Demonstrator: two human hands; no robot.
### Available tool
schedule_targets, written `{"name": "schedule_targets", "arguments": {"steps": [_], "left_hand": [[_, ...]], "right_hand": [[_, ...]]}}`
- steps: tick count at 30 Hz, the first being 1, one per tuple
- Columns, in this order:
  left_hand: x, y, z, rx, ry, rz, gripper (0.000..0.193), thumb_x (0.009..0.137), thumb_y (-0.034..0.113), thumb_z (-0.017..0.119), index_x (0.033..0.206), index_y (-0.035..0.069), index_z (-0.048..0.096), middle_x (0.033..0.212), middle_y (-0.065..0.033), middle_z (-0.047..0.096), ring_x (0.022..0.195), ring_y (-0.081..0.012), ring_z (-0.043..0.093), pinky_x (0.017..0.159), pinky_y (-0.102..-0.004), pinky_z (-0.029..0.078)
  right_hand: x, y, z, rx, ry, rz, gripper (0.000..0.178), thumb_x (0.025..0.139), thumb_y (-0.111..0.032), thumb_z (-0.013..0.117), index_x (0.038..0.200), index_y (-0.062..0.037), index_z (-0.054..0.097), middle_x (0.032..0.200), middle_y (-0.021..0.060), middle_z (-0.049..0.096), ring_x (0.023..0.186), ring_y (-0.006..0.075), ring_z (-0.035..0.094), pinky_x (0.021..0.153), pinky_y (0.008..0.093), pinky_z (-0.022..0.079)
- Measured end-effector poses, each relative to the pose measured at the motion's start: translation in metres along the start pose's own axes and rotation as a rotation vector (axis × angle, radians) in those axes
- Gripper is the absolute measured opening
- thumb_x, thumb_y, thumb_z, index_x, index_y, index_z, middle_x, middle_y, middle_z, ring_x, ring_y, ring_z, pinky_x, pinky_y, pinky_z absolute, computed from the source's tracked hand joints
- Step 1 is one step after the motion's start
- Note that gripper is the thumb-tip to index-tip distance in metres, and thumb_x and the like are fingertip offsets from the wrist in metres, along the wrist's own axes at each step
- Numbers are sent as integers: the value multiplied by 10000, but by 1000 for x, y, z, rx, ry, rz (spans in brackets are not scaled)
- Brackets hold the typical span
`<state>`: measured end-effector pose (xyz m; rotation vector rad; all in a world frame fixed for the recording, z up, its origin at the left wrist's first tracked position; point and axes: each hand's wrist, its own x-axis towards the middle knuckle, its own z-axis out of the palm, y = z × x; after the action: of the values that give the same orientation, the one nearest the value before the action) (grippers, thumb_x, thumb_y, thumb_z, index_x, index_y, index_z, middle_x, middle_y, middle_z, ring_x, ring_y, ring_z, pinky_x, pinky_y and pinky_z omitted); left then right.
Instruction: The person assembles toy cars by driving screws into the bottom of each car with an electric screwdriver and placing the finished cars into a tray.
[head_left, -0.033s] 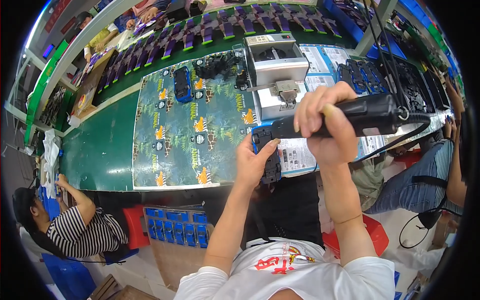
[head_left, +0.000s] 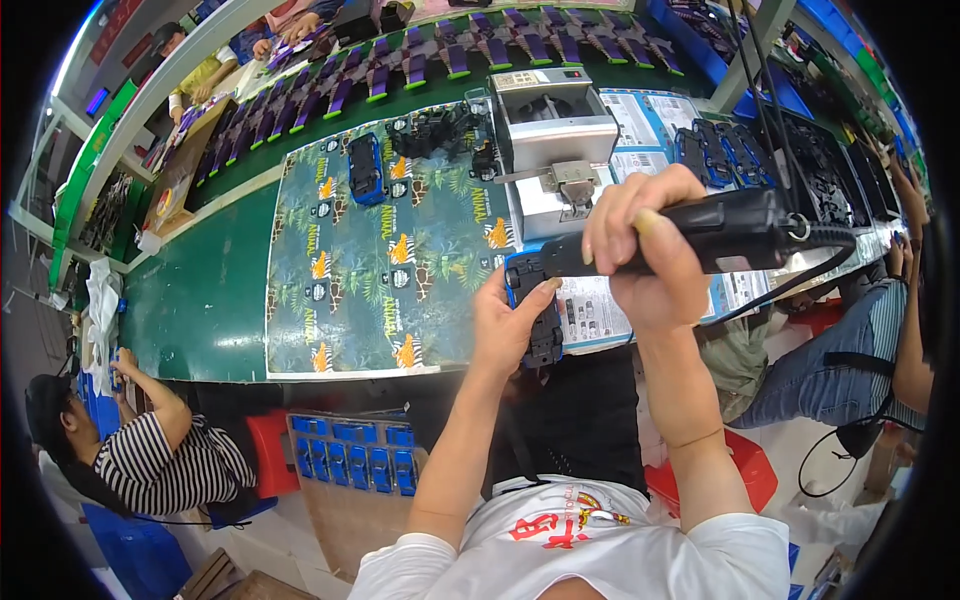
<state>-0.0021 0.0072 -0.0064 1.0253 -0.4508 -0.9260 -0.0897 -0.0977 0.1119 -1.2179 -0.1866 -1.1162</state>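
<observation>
My left hand [head_left: 505, 325] is closed around a blue toy car [head_left: 543, 335] with its black underside turned up, just above the front edge of the bench. In my right hand [head_left: 652, 240] is a black electric screwdriver [head_left: 735, 228], its cable trailing off at the right. The narrow end of the screwdriver meets the far part of the car's underside; the exact contact point is too small to make out. A silver screw feeder machine [head_left: 555, 130] stands just beyond my hands.
Another blue toy car [head_left: 366, 170] lies on the patterned sheet [head_left: 345, 270], near dark loose parts [head_left: 437, 130]. More cars [head_left: 722, 155] sit at the right. Purple pieces [head_left: 380, 75] line the back. A tray of blue parts [head_left: 355, 455] is below left. Co-workers sit on both sides.
My right hand and the screwdriver have shifted very slightly to the left. The left hand and the toy car look unchanged.
</observation>
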Motion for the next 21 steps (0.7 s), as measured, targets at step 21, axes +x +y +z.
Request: {"name": "schedule_targets", "arguments": {"steps": [21], "left_hand": [[0,0,-3,7,-16,-21,250,867,82,731,1082,-5,637,905,-62,689,718,-117,657,629,-267,560]], "right_hand": [[-5,16,-1,-229,-13,34,159,875,-111,627,880,-41,485,671,76,517,560,147,485,532,292,443]]}}
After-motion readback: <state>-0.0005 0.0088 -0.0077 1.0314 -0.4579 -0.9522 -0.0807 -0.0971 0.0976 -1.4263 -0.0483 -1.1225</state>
